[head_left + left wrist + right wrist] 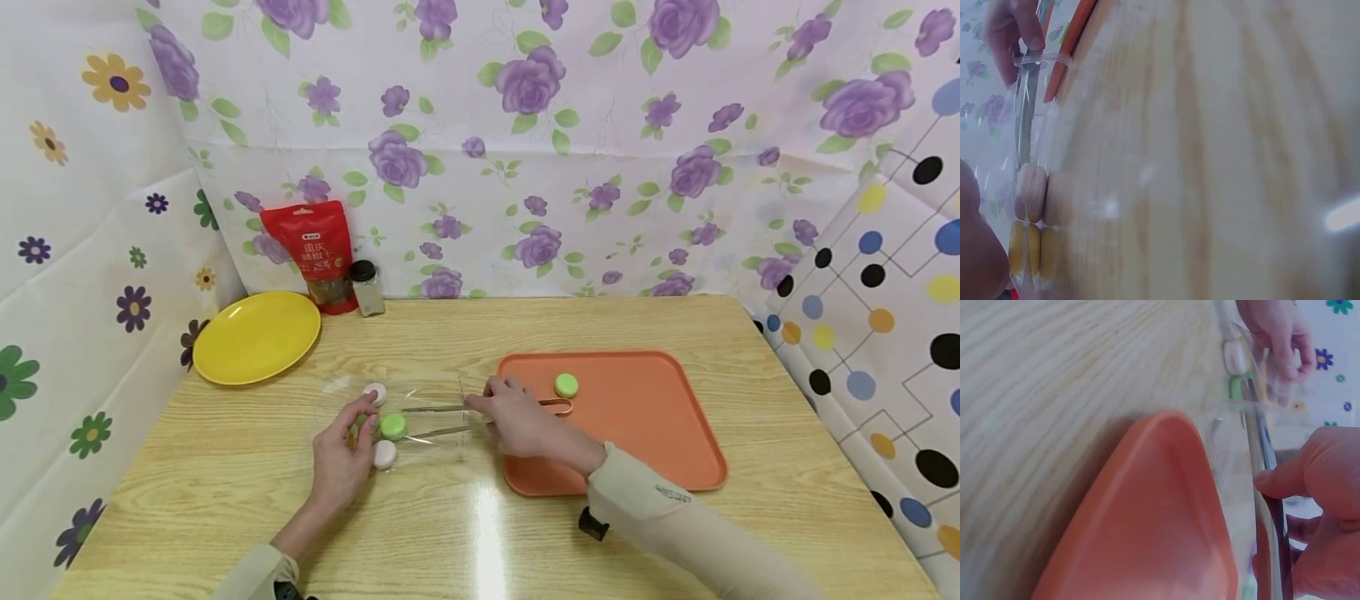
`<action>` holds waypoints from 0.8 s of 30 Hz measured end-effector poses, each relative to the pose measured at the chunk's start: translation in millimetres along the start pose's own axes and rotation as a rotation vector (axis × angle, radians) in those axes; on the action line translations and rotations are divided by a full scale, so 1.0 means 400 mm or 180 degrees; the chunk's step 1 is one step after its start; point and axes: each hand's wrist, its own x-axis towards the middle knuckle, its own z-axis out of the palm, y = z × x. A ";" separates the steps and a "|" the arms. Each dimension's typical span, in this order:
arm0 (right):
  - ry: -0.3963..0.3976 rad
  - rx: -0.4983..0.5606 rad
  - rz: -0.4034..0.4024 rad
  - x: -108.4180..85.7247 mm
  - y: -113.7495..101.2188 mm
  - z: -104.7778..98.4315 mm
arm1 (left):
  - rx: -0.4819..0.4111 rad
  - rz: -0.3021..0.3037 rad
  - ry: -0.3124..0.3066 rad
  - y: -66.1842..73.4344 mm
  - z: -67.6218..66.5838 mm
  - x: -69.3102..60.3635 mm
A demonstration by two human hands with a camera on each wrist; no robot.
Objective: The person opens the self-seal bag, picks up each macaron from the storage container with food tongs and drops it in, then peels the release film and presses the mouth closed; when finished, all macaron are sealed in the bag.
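A clear plastic bag lies on the table with several macarons inside. These include a green macaron, pale pink ones above and below it, and a yellow one partly hidden by my left hand. That hand pinches the closed end of the bag between thumb and fingers. My right hand grips metal tongs near the middle. Their two arms reach through the bag's mouth, spread apart, with the tips near the green macaron. Another green macaron sits on the orange tray.
The orange tray lies beneath my right forearm. A yellow plate is at the back left. Beside it stand a red pouch and a black-capped jar. Patterned cloth walls enclose the wooden table at the back and sides.
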 end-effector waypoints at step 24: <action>0.0590 0.0224 0.0039 -0.313 0.285 -0.085 | 0.0015 0.0004 -0.0035 -0.005 0.000 0.003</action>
